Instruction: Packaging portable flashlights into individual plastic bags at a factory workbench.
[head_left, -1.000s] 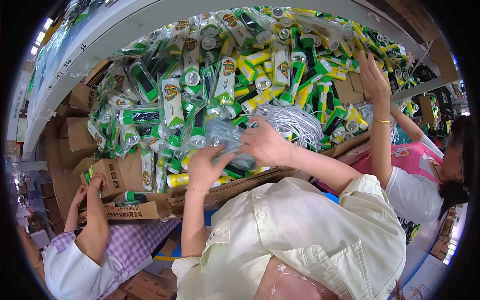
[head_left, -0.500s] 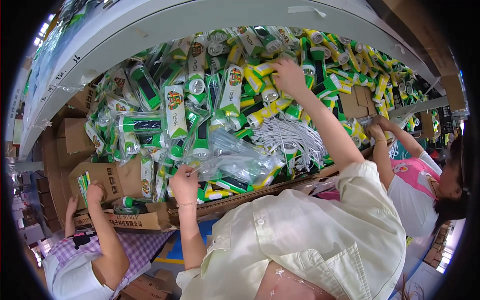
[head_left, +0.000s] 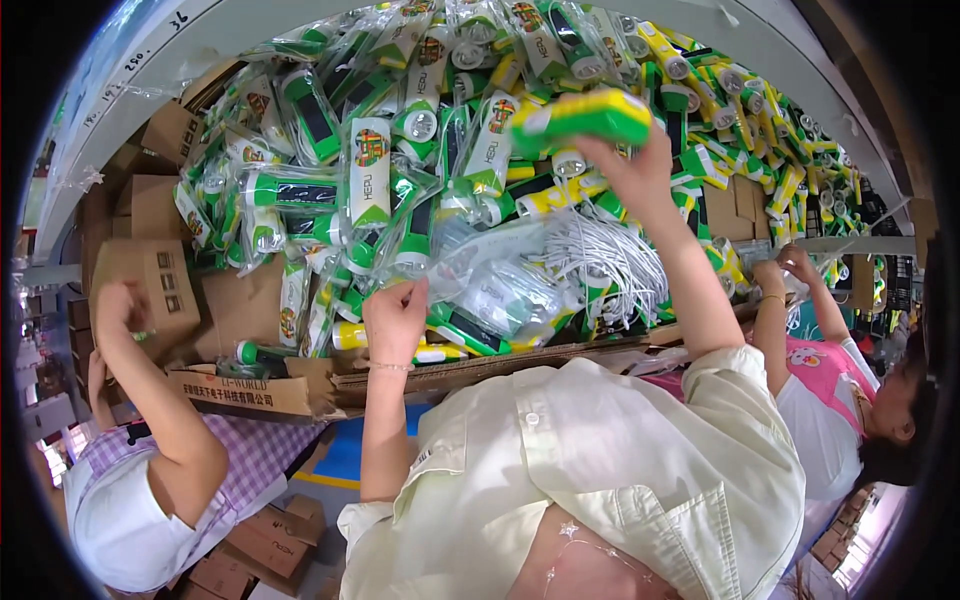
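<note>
My right hand [head_left: 640,180] grips a green-and-yellow flashlight [head_left: 585,122], raised over the pile and smeared by motion. Closer to the front edge, my left hand [head_left: 396,318] is closed, its fingertips pinching the edge of a clear plastic bag [head_left: 505,290]. That bag spreads to the right over other flashlights. Just behind it lies a heap of white cords [head_left: 610,265]. Left of the bag are flashlights in clear sleeves, among them one with a white printed panel [head_left: 369,175].
Loose yellow-and-green flashlights [head_left: 730,100] cover the right of the bin, whose cardboard front edge [head_left: 500,365] runs before me. At left, a co-worker's hand [head_left: 122,308] is by a cardboard box [head_left: 150,280]. Another co-worker's hands [head_left: 782,272] work at the right.
My right hand has lifted a flashlight from the pile, bringing it nearer. My left hand still pinches the bag. The left co-worker's hand has moved to a cardboard box, which now stands up.
</note>
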